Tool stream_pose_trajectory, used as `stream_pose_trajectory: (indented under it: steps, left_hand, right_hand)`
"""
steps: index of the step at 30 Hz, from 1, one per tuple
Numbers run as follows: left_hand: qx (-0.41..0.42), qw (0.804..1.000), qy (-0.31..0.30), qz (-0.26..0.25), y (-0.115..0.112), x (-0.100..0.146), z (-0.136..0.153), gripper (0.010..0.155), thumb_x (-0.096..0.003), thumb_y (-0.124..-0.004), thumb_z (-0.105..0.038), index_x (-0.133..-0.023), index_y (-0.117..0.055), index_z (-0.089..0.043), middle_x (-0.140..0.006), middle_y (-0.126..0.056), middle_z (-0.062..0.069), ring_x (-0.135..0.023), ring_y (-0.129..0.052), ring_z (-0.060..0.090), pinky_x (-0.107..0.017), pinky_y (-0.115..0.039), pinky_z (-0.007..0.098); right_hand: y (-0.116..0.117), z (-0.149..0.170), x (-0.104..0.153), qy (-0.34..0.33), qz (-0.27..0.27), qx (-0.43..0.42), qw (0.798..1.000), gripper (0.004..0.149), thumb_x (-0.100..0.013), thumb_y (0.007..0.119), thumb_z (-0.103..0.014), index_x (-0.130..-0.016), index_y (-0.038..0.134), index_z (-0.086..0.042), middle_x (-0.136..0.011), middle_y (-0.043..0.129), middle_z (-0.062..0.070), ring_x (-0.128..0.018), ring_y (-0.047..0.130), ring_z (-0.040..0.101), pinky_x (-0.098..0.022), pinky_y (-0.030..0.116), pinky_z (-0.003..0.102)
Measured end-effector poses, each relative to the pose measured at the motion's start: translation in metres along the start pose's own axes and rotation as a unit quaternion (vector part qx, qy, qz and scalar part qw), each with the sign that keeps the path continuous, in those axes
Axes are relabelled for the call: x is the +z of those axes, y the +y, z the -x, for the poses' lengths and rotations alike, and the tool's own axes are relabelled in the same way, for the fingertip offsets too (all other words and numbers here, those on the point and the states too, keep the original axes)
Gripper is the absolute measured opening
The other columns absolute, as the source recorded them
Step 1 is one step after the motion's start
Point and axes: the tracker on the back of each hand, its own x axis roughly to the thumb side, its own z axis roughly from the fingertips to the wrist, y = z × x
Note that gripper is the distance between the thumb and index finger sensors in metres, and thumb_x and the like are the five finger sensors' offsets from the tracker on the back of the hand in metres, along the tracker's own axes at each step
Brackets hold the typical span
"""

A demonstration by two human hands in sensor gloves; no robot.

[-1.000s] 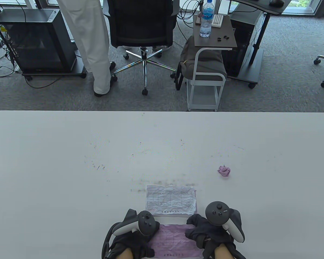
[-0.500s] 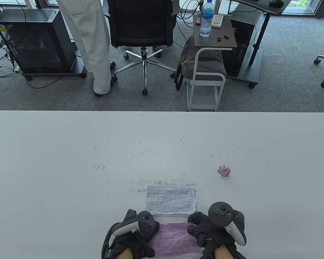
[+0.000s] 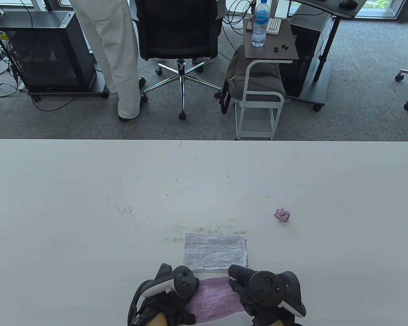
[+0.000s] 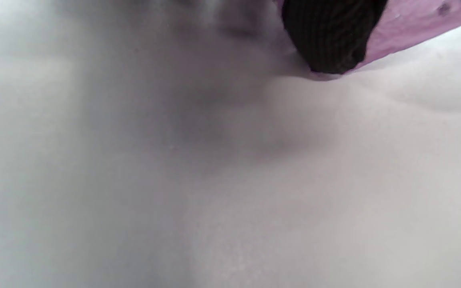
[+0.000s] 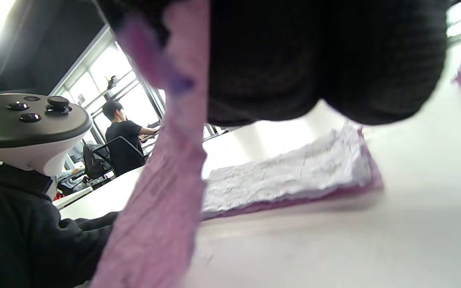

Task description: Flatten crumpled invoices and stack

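The purple invoice (image 3: 215, 299) lies at the counter's (image 3: 88, 203) near edge, between my hands. My left hand (image 3: 166, 295) presses its left end down, while my right hand (image 3: 258, 292) pinches its right side and lifts it. Just beyond it sits the flattened stack (image 3: 216, 250), white sheet on top. A crumpled purple ball (image 3: 282, 215) lies well apart, toward the right edge.
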Motion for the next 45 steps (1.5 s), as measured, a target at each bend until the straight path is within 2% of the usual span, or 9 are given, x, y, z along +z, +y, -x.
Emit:
stream_pose_trajectory:
  steps: [5,9,12,13,16,20,26,32,45]
  left_hand:
    - [0.126,0.983,-0.095,-0.089,0.019,0.024,0.007,0.093,-0.0535,-0.080,-0.045,-0.108,-0.009,-0.019,-0.101,0.013,0.018,-0.094,-0.004,0.063,-0.067,-0.032,0.070]
    - [0.236,0.931,-0.169,-0.220,0.032,0.044,0.027,0.098,-0.0508,-0.077,-0.054,-0.106,-0.003,-0.020,-0.102,0.011,0.021,-0.098,-0.016,0.064,-0.068,-0.040,0.069]
    - [0.398,0.840,-0.273,-0.250,0.030,0.045,0.043,0.102,-0.0494,-0.073,-0.062,-0.103,0.003,-0.022,-0.102,0.011,0.023,-0.100,-0.019,0.064,-0.069,-0.043,0.069]
    - [0.468,0.794,-0.317,-0.221,0.027,0.042,0.044,0.103,-0.0491,-0.073,-0.064,-0.102,0.006,-0.023,-0.103,0.011,0.024,-0.101,-0.021,0.065,-0.070,-0.044,0.070]
    - [0.548,0.733,-0.382,-0.130,0.020,0.032,0.034,0.107,-0.0504,-0.075,-0.062,-0.096,0.014,-0.026,-0.105,0.007,0.029,-0.103,-0.042,0.063,-0.071,-0.054,0.066]
    - [0.519,0.745,-0.389,-0.158,0.025,0.034,0.020,0.101,-0.0581,-0.079,-0.045,-0.093,0.014,-0.029,-0.109,-0.015,0.030,-0.093,-0.078,0.040,-0.065,-0.076,0.050]
    - [0.481,0.752,-0.374,-0.251,0.032,0.048,0.023,0.078,-0.0606,-0.076,-0.019,-0.098,-0.014,-0.048,-0.110,-0.035,0.026,-0.079,-0.092,0.024,-0.058,-0.085,0.041]
    - [0.434,0.769,-0.352,-0.311,0.038,0.057,0.020,0.046,-0.0583,-0.075,-0.012,-0.104,-0.069,-0.018,-0.108,-0.045,0.026,-0.076,-0.093,0.024,-0.057,-0.085,0.042]
    - [0.213,0.872,-0.238,-0.371,0.057,0.076,-0.005,0.052,-0.0588,-0.072,-0.018,-0.107,-0.061,-0.003,-0.105,-0.051,0.025,-0.081,-0.084,0.042,-0.057,-0.075,0.057]
  right_hand:
    - [-0.015,-0.005,0.006,-0.024,0.023,-0.020,0.999,0.040,-0.049,0.081,-0.030,-0.084,0.079,-0.012,-0.050,0.098,0.007,-0.025,0.096,0.013,-0.022,0.091,0.036]
    - [-0.029,0.002,0.009,-0.016,0.064,-0.155,0.986,0.040,-0.050,0.081,-0.030,-0.084,0.079,-0.011,-0.050,0.098,0.007,-0.025,0.096,0.012,-0.022,0.091,0.035]
    - [-0.037,0.015,0.013,0.018,0.118,-0.295,0.948,0.039,-0.051,0.080,-0.030,-0.085,0.078,-0.010,-0.050,0.098,0.007,-0.025,0.096,0.012,-0.022,0.091,0.035]
    - [-0.037,0.021,0.015,0.040,0.136,-0.348,0.927,0.039,-0.051,0.080,-0.030,-0.085,0.078,-0.010,-0.050,0.098,0.007,-0.025,0.096,0.012,-0.022,0.091,0.035]
    - [-0.031,0.035,0.017,0.086,0.136,-0.423,0.892,0.039,-0.052,0.079,-0.030,-0.085,0.077,-0.009,-0.050,0.098,0.007,-0.025,0.096,0.012,-0.021,0.091,0.035]
    - [-0.024,0.045,0.018,0.124,0.133,-0.433,0.883,0.039,-0.053,0.079,-0.029,-0.086,0.076,-0.008,-0.051,0.098,0.007,-0.025,0.096,0.012,-0.021,0.092,0.034]
    - [-0.019,0.044,0.016,0.133,0.126,-0.410,0.894,0.040,-0.053,0.079,-0.030,-0.086,0.075,-0.008,-0.051,0.098,0.007,-0.026,0.096,0.012,-0.022,0.092,0.034]
    - [-0.018,0.042,0.014,0.131,0.121,-0.384,0.906,0.040,-0.052,0.079,-0.029,-0.086,0.075,-0.007,-0.053,0.098,0.008,-0.027,0.097,0.013,-0.023,0.092,0.036]
    - [-0.037,0.021,-0.005,0.126,0.063,-0.219,0.965,0.049,-0.051,0.081,-0.020,-0.095,0.065,-0.004,-0.071,0.090,0.019,-0.044,0.096,0.025,-0.034,0.089,0.045]
